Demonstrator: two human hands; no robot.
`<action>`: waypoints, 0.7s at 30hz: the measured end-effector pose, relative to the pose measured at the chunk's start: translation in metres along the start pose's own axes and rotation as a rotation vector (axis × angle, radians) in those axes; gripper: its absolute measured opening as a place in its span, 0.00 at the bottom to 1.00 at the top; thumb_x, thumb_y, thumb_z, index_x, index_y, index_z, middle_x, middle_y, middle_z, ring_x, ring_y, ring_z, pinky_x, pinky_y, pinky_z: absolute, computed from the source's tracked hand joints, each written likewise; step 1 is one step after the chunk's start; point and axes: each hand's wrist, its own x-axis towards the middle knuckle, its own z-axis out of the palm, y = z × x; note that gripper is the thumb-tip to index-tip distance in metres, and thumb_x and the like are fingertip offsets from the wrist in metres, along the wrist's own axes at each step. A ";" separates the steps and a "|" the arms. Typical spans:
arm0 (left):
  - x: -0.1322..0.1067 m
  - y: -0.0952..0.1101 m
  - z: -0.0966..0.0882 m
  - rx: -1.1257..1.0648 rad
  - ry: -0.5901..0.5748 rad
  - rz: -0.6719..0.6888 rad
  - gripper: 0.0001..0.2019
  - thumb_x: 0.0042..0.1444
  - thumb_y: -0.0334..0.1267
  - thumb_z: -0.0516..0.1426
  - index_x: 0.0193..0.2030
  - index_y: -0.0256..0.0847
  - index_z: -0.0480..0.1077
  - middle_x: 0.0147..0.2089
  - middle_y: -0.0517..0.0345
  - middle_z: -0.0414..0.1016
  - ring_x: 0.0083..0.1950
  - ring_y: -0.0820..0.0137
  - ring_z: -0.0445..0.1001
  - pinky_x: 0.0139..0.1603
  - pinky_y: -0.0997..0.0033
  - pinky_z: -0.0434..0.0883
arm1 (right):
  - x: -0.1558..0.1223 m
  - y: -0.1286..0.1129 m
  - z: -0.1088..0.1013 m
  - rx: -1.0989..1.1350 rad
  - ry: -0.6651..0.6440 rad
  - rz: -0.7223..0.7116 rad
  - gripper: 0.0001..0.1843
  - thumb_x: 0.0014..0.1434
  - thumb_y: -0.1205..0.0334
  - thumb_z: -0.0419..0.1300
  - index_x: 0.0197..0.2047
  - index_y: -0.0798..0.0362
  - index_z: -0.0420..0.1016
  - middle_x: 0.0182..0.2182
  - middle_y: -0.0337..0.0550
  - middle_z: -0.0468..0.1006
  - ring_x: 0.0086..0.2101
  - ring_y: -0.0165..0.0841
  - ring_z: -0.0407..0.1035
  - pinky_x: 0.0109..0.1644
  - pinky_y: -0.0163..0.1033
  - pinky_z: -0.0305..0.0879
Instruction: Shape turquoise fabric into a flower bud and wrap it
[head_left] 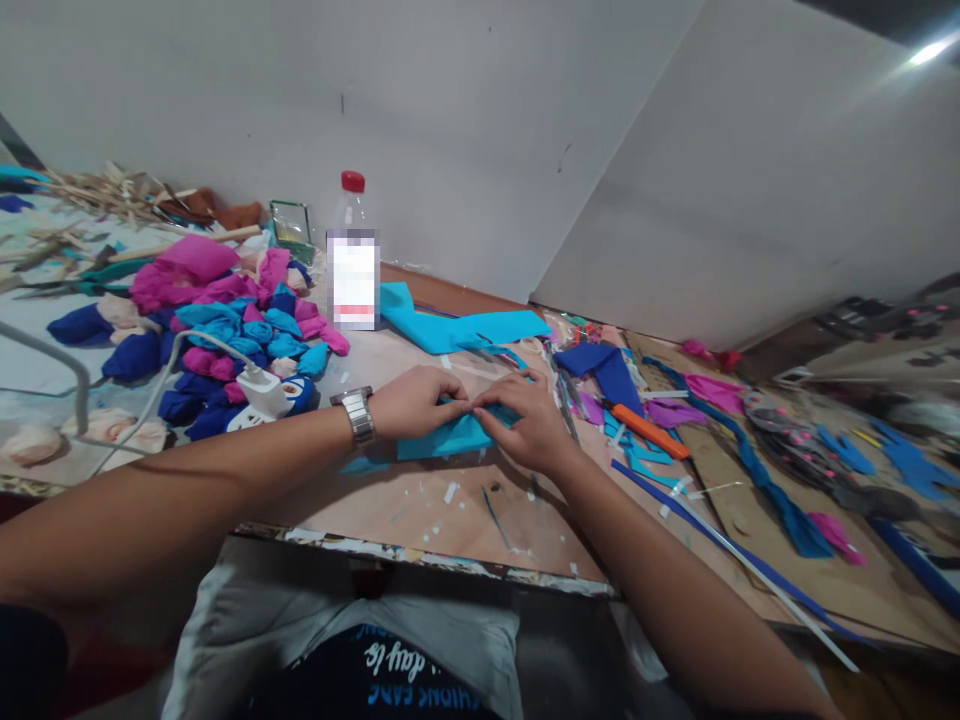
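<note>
Over the middle of the table, my left hand and my right hand meet, fingertips almost touching. Both are closed in a pinch on a light-blue strip, which looks like cloth or crepe paper. Part of it lies flat below the fingers; the pinched edge is partly hidden by them. Just beyond, a longer bright-blue piece of similar material stretches along the wall side. A metal-band watch is on my left wrist.
At left sit bunched pink and blue rosettes, a white charger with its cable, and a red-capped bottle. On the right lie an orange cutter, a long white stick and cloth scraps. The table's front edge looks ragged.
</note>
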 end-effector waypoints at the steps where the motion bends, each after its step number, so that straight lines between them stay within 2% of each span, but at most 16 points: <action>1: -0.001 0.002 0.000 0.031 0.027 0.025 0.17 0.66 0.46 0.54 0.38 0.38 0.79 0.35 0.56 0.81 0.35 0.69 0.73 0.36 0.71 0.61 | 0.000 0.000 0.001 -0.002 0.003 0.020 0.03 0.64 0.61 0.63 0.37 0.49 0.79 0.35 0.40 0.83 0.41 0.39 0.76 0.58 0.53 0.51; 5: -0.005 0.005 0.005 0.264 0.105 0.077 0.16 0.69 0.46 0.53 0.43 0.41 0.79 0.38 0.52 0.83 0.38 0.65 0.77 0.36 0.69 0.61 | -0.002 0.000 0.004 0.009 -0.048 0.097 0.04 0.65 0.60 0.61 0.39 0.49 0.76 0.38 0.43 0.82 0.46 0.42 0.73 0.56 0.53 0.51; 9: -0.007 0.004 0.008 0.430 0.091 0.113 0.17 0.71 0.46 0.49 0.46 0.42 0.78 0.41 0.51 0.84 0.40 0.63 0.79 0.37 0.68 0.62 | -0.002 -0.002 0.004 0.031 -0.102 0.113 0.05 0.67 0.61 0.56 0.41 0.51 0.73 0.40 0.46 0.80 0.48 0.42 0.71 0.57 0.53 0.52; 13: -0.006 0.004 0.008 0.437 0.084 0.137 0.17 0.71 0.45 0.49 0.48 0.42 0.77 0.43 0.52 0.84 0.42 0.62 0.80 0.39 0.67 0.64 | -0.002 -0.002 0.003 0.059 -0.153 0.131 0.07 0.68 0.61 0.53 0.40 0.51 0.71 0.41 0.47 0.78 0.48 0.42 0.69 0.55 0.52 0.53; 21: -0.006 0.003 0.008 0.414 0.066 0.111 0.16 0.70 0.45 0.51 0.48 0.43 0.79 0.41 0.51 0.84 0.41 0.61 0.80 0.38 0.67 0.64 | -0.002 0.005 0.003 0.095 -0.142 0.106 0.06 0.65 0.60 0.58 0.39 0.51 0.74 0.39 0.44 0.79 0.46 0.40 0.71 0.56 0.50 0.53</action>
